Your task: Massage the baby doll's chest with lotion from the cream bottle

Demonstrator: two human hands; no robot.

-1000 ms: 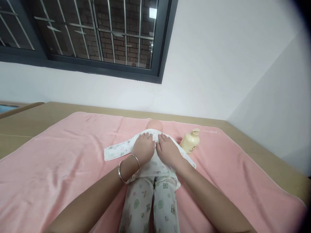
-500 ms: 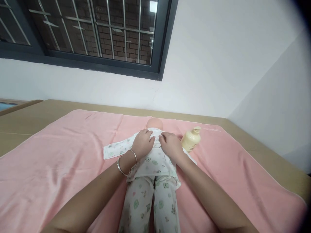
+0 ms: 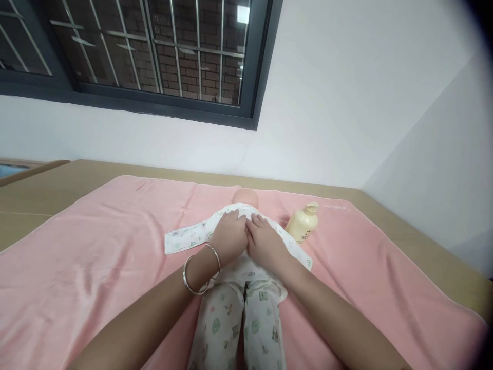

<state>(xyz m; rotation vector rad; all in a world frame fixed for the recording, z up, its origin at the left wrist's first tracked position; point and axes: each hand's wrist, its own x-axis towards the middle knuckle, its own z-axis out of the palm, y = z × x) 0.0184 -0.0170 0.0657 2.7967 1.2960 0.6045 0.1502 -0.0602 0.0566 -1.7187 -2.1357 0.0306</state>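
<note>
A bald baby doll (image 3: pixel 245 197) lies on its length on a pink cloth (image 3: pixel 134 216), with its head at the far end. It wears a white printed top (image 3: pixel 190 236) and matching trousers (image 3: pixel 219 318). On the upper front or back of the top, which side I cannot tell, rests my left hand (image 3: pixel 230 234), its fingers pointing toward the head. My right hand (image 3: pixel 266 244) lies beside it, fingers stretched out on the same part. The thumb sides of both hands meet over the doll's middle. A silver bangle circles my left wrist.
A pale yellow pump bottle (image 3: pixel 303 223) stands on the cloth just right of the doll's sleeve. Beyond the wooden table edge (image 3: pixel 308 186) rises a white wall (image 3: pixel 316 103), with a dark-framed barred window (image 3: pixel 246 113) at upper left.
Both hands have drawn inward from the sides of the chest and now touch at the middle, slightly nearer to me. More of the right sleeve shows. The bottle has stayed put.
</note>
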